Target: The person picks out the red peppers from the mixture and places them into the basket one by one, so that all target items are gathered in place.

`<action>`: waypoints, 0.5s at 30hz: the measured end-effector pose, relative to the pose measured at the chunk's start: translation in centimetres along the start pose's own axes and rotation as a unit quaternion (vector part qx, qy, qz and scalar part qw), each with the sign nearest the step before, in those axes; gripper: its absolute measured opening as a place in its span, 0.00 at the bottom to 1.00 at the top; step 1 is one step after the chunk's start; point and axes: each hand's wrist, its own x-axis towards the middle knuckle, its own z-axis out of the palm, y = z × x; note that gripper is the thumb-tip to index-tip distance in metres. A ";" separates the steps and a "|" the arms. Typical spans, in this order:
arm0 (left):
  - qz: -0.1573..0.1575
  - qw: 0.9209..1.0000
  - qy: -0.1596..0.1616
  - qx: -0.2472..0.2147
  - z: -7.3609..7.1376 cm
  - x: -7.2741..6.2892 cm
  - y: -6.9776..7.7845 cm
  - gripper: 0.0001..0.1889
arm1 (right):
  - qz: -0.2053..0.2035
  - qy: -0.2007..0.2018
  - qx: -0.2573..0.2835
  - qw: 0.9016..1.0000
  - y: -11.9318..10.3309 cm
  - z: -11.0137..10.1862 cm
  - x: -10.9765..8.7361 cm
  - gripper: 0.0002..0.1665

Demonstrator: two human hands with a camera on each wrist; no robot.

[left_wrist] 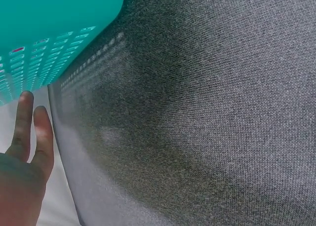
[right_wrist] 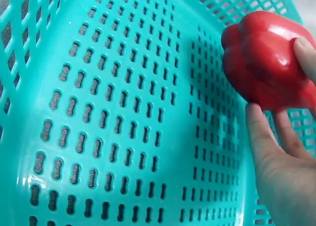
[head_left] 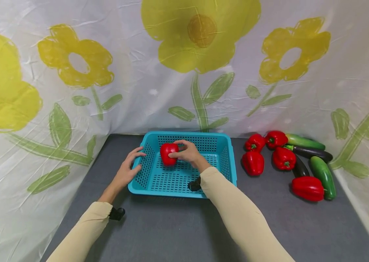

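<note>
A red bell pepper (head_left: 168,154) is gripped by my right hand (head_left: 188,154) inside the blue plastic basket (head_left: 184,194), over its left half. In the right wrist view the thumb and fingers hold the pepper (right_wrist: 269,58) from one side, above the slotted basket floor (right_wrist: 168,166). My left hand (head_left: 128,171) is at the basket's left rim with its fingers spread. Two of its fingers (left_wrist: 43,142) reach up beside the basket's outer wall (left_wrist: 54,53) in the left wrist view; whether they touch it I cannot tell.
Right of the basket lie several red bell peppers (head_left: 253,163), two dark eggplants (head_left: 312,153), a light green zucchini (head_left: 305,142) and a dark green cucumber (head_left: 323,178). The grey table (head_left: 171,229) meets a flowered curtain (head_left: 132,102) at the back and sides.
</note>
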 end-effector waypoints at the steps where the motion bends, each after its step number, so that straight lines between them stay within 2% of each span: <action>1: 0.000 1.000 -0.001 0.002 0.0 0.0 0.0 0.22 | 0.003 -0.001 -0.003 1.000 0.0 0.1 0.0 0.33; 8: 0.005 1.000 -0.003 0.004 -0.1 0.1 0.2 0.22 | 0.025 0.005 0.012 1.000 -0.1 1.0 0.0 0.33; 15: -0.007 1.000 -0.010 0.002 -0.3 0.0 0.2 0.22 | 0.041 0.017 -0.011 0.999 0.0 1.7 0.1 0.32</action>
